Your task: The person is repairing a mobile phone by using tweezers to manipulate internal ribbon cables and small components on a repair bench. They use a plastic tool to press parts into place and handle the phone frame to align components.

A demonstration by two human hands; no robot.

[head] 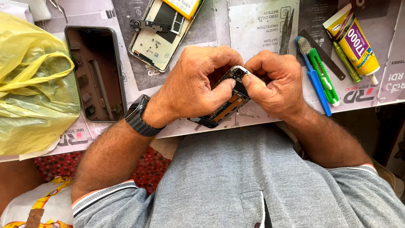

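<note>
Head view: left hand [198, 84] and right hand [272, 82] meet over the near edge of the work table [261, 25], both closed around an opened phone body [228, 107]. Left fingers curl over its upper half; the right thumb and forefinger pinch the top corner by the camera module. Circuit board and orange flex strips are exposed on the lower part.

Handling judgement: the unit looks light and stiff in the frame but fragile inside. Hold is best taken on the outer frame edges, clear of flex strips and board.

Surroundings: a dark phone back shell [96, 74] lies left of the hands, a second opened handset [162, 36] beyond them. A yellow plastic bag [33, 88] sits far left. To the right lie tweezers [287, 31], a green-and-blue brush tool [318, 74], a thin metal blade [322, 55] and a yellow glue tube [352, 40]. A dark wristwatch [139, 116] sits on the left wrist.
</note>
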